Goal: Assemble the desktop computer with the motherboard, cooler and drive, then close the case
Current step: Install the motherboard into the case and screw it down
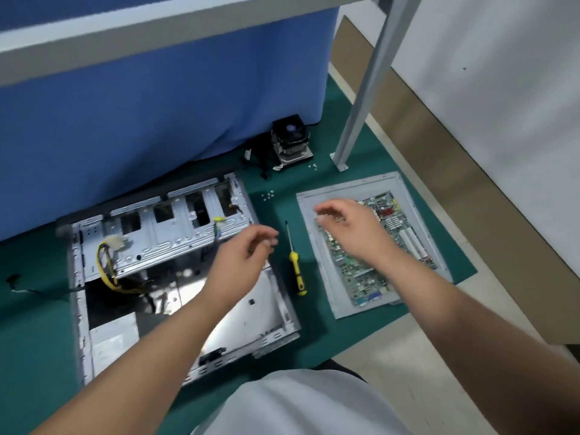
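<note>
An open grey computer case (175,277) lies on its side at the left of the green mat, with yellow cables (105,268) inside. The green motherboard (376,255) rests on a grey side panel (317,246) to the right. A black cooler with a fan (290,139) stands at the back by the blue curtain. My left hand (241,259) hovers over the case's right edge, fingers loosely curled and holding nothing. My right hand (351,227) hovers above the motherboard's far left part, fingers relaxed. No drive is visible.
A yellow-handled screwdriver (296,268) lies on the green mat (282,189) between case and panel. Small screws (268,195) sit behind it and more screws (313,166) near the cooler. A grey metal post (361,98) stands at the back right. A loose cable (31,290) trails at the left.
</note>
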`<control>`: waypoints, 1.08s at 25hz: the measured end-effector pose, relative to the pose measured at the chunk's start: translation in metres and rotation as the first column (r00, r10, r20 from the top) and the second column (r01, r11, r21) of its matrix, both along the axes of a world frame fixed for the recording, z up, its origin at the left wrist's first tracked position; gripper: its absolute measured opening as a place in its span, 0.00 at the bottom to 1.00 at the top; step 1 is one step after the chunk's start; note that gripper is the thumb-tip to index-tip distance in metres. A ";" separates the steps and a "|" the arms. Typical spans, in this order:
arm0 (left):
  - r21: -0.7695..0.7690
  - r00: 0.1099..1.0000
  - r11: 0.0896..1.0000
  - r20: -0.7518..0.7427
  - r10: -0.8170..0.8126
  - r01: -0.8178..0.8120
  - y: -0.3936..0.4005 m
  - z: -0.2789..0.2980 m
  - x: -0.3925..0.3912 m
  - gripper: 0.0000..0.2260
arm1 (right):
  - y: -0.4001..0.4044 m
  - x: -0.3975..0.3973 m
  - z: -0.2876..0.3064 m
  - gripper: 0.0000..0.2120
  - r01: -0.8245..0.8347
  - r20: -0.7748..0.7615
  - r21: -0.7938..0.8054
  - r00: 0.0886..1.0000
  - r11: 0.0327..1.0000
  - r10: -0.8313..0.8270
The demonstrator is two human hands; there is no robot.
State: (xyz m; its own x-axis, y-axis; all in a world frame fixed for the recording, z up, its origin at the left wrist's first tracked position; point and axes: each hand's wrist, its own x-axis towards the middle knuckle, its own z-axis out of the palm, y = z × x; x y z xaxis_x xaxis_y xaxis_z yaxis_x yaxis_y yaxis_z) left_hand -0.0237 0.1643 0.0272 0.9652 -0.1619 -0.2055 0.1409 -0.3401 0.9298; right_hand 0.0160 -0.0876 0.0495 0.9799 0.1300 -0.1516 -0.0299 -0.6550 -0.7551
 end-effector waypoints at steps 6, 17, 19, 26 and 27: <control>-0.010 0.875 0.997 -0.480 -0.067 0.071 -0.139 -0.035 0.029 0.07 | -0.160 0.028 -0.083 0.28 0.202 -0.320 -0.457 0.871 0.866 -0.372; -0.025 0.526 0.985 -0.848 0.070 -0.171 -0.190 -0.094 0.016 0.23 | -0.212 -0.001 -0.137 0.30 0.146 -0.315 -0.630 0.850 0.762 -0.423; -0.047 0.469 0.956 -0.877 0.099 -0.289 -0.192 -0.095 0.019 0.20 | -0.216 0.001 -0.131 0.26 0.082 -0.300 -0.672 0.878 0.736 -0.372; -0.084 0.384 0.860 -0.914 0.135 -0.503 -0.189 -0.091 0.019 0.04 | -0.222 -0.002 -0.117 0.25 0.085 -0.283 -0.667 0.890 0.740 -0.358; -0.076 0.401 0.872 -0.905 0.143 -0.483 -0.188 -0.088 0.019 0.02 | -0.222 -0.004 -0.114 0.27 0.103 -0.271 -0.657 0.892 0.747 -0.361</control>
State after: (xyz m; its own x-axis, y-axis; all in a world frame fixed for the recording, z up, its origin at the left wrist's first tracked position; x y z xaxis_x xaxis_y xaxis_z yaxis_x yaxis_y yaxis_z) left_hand -0.0046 -0.0239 -0.0606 0.3049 -0.0994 -0.9472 0.9446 0.1587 0.2874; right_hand 0.0124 -0.3098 -0.0641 0.8209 -0.3414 -0.4578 -0.4262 -0.8998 -0.0930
